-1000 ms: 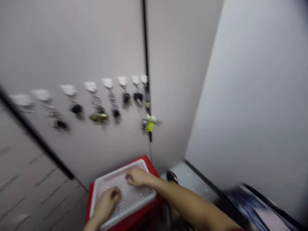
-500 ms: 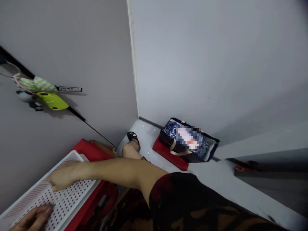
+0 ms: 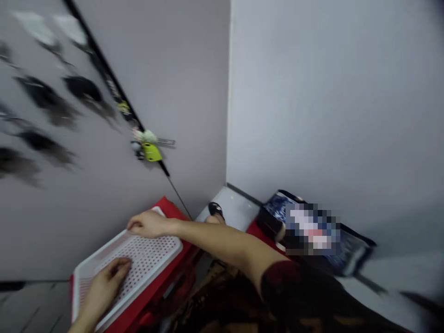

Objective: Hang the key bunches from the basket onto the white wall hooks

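Note:
A white perforated plastic tray (image 3: 145, 256) lies on a red box-like thing (image 3: 175, 208) at the lower left. My right hand (image 3: 149, 224) reaches across to the tray's far rim, with its fingers curled in; whatever they might hold is hidden. Over the near part of the tray is my left hand (image 3: 107, 282). Its thumb and fingers come together in a pinch, and motion blur hides anything small between them. The tray's holes show red through them, and no loose object can be made out on it.
A yellow-green item (image 3: 151, 151) and small charms hang beside a black strip on the grey wall (image 3: 194, 92). Blurred dark items (image 3: 83, 88) hang further left. A dark blue bag (image 3: 277, 203) stands against the right wall, by a red thing. A foot in a black slipper (image 3: 215, 209) shows near the corner.
The view has swung left, bringing more hanging items and the tray's near end into sight. My right hand now sits at the tray's far rim, and more of my left hand shows.

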Motion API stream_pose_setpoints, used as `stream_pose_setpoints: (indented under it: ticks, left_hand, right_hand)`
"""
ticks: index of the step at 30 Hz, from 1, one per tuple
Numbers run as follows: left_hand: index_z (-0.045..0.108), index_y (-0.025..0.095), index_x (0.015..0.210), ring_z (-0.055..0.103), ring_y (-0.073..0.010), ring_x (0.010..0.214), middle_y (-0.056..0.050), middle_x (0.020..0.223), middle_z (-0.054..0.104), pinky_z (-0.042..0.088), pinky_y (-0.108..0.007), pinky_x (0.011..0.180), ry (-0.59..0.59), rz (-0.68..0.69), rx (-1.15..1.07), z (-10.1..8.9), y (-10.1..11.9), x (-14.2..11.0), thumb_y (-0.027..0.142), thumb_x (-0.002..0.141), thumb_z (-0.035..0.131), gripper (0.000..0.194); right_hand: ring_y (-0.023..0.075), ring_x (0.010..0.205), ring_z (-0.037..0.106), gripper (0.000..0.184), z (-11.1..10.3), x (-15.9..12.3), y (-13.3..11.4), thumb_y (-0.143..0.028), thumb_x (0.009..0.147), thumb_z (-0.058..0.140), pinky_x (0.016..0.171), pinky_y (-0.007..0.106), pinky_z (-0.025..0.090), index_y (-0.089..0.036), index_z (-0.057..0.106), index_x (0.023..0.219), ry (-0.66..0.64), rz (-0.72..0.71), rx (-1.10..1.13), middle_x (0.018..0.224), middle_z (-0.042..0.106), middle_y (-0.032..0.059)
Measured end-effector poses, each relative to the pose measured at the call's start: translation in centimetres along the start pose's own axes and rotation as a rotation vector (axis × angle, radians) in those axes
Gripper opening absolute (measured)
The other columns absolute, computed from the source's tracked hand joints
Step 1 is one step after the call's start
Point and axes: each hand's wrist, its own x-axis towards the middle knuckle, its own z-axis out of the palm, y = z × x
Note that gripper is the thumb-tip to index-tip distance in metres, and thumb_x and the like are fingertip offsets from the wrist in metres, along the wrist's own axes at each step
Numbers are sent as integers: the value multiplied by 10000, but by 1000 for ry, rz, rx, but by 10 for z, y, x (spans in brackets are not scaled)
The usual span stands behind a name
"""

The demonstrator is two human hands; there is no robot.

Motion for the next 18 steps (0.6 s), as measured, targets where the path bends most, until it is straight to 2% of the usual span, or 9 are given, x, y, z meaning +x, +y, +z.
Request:
stream_pose_setpoints:
  ticks: [2, 5, 7, 10, 12, 14, 16, 18]
  left_hand:
    - [552, 189, 587, 536, -175, 623, 11, 578, 585, 411, -267, 628, -22, 0, -127, 0, 4, -6, 387, 489, 496, 227]
    - [546, 165, 665, 502, -147, 506, 17, 498, 535, 404, -255, 505, 80, -18, -347, -14, 3, -3, 388, 488, 497, 288]
    - [533, 153, 735, 492, -133, 482, 10, 530, 536, 393, -240, 451, 249, -30, -494, -40, 5, 2, 386, 473, 511, 352]
    - [496, 141, 847, 519, -145, 598, -39, 728, 559, 408, -232, 480, 617, -22, -625, -104, 18, 3, 366, 462, 528, 447]
    - [449, 137, 937, 517, -164, 708, -70, 868, 535, 422, -249, 548, 849, -24, -625, -151, 30, 1, 344, 484, 518, 503]
    - [393, 135, 1011, 495, -189, 807, -95, 984, 488, 416, -283, 636, 1039, -54, -560, -193, 44, 1, 327, 491, 523, 570]
    - [355, 130, 1048, 479, -212, 853, -110, 1016, 466, 397, -316, 692, 1142, -68, -471, -222, 58, 4, 338, 486, 535, 626]
    - [361, 125, 1037, 493, -225, 821, -107, 946, 496, 391, -334, 690, 1159, -63, -381, -237, 69, 10, 362, 483, 539, 629]
  right_hand:
    - [86, 675, 521, 213, -12, -2, 0, -145, 647, 400, 615, 176, 387, -140, 558, 789, 125, 4, 55, 728, 596, 8]
    - [82, 602, 502, 240, -52, 7, -1, -120, 636, 364, 582, 185, 389, -116, 546, 793, 404, 50, 104, 683, 576, 24]
    - [92, 601, 488, 237, -89, 19, -8, -156, 627, 381, 585, 206, 390, -108, 529, 807, 634, 56, 92, 688, 556, 34]
    - [101, 621, 478, 276, -143, 37, -31, -233, 610, 422, 607, 228, 385, -118, 500, 848, 837, -2, 31, 729, 536, 41]
    - [108, 653, 480, 311, -168, 49, -47, -282, 610, 433, 630, 236, 377, -131, 485, 877, 878, -14, -46, 773, 531, 47]
    - [115, 681, 485, 337, -183, 63, -62, -316, 618, 432, 640, 239, 367, -142, 471, 904, 871, 29, -129, 798, 532, 49]
    - [124, 679, 494, 347, -189, 76, -73, -337, 628, 424, 616, 237, 359, -155, 457, 921, 843, 120, -198, 767, 541, 41]
    - [137, 657, 501, 347, -191, 86, -79, -356, 632, 418, 577, 239, 348, -169, 446, 923, 832, 212, -258, 703, 548, 30]
